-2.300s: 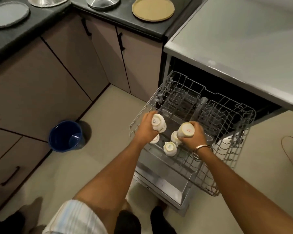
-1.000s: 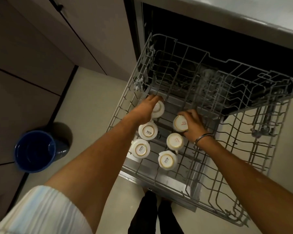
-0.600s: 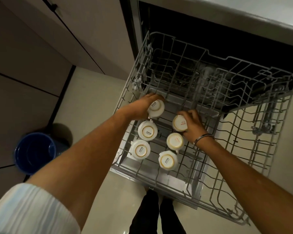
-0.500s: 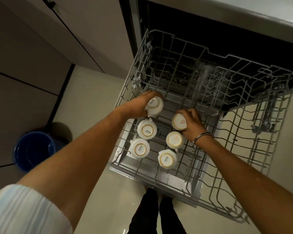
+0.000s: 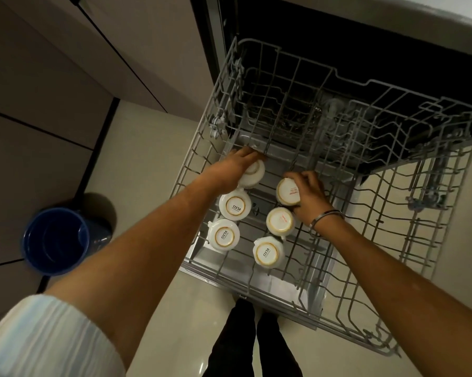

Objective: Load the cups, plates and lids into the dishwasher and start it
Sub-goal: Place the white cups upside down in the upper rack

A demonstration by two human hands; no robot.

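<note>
The pulled-out grey wire dishwasher rack carries six upturned white cups in two rows of three near its left side: left row, right row. A blue bucket stands on the beige floor.

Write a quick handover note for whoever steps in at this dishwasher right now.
Left hand: grips the far left cup, setting it upside down in the pulled-out rack.
Right hand: grips the far right cup, also upside down.
Done: four other cups stand upside down in two rows nearer you.
Left: release both cups; no plates or lids are in view here, so fetch and load them, push the rack in, shut the dishwasher, start it.
</note>
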